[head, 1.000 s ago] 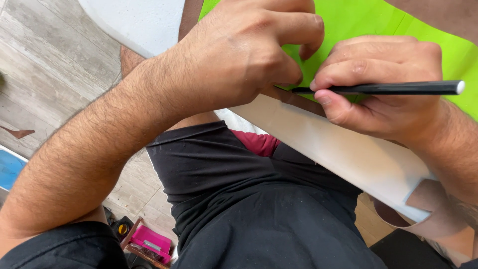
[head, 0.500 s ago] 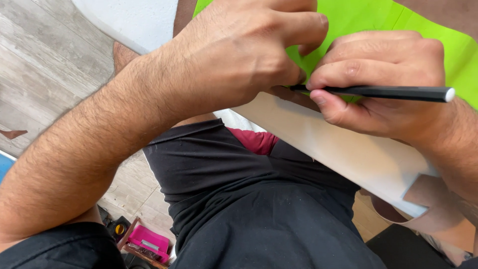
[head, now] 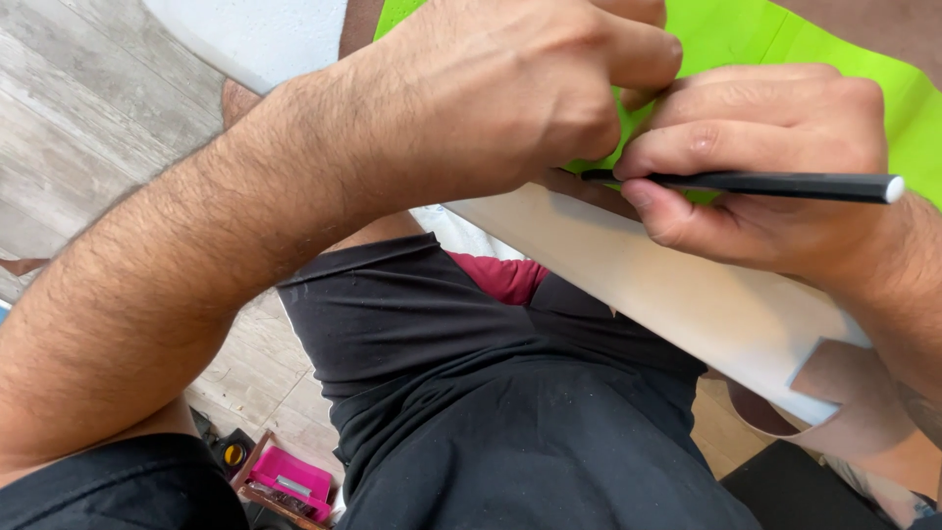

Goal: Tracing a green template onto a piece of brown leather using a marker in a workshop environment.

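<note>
- A thin black pencil (head: pixel 775 185) with a pale end is gripped by the right hand (head: pixel 765 186), pinched between thumb and curled fingers; it is held nearly level, with the tip directed left towards the left hand.
- The left hand (head: pixel 510 93) is curled into a loose fist over the bright green sheet (head: pixel 805 44); the fingertips are pressed down just beside the pencil tip. Whether anything is held inside the fist cannot be told.
- The green sheet is laid on a white board (head: pixel 677 294), whose long edge runs diagonally from upper left to lower right. Much of the sheet is hidden by the two hands.
- The point of contact between pencil tip and sheet is covered by the left-hand fingers.
- Below the board, a black shirt (head: pixel 510 422) and a strip of dark red fabric (head: pixel 505 277) are seen.
- A grey wood-plank floor (head: pixel 78 128) is visible at the left.
- A small pink box (head: pixel 289 479) is placed on the floor at the bottom edge, near the left forearm.
</note>
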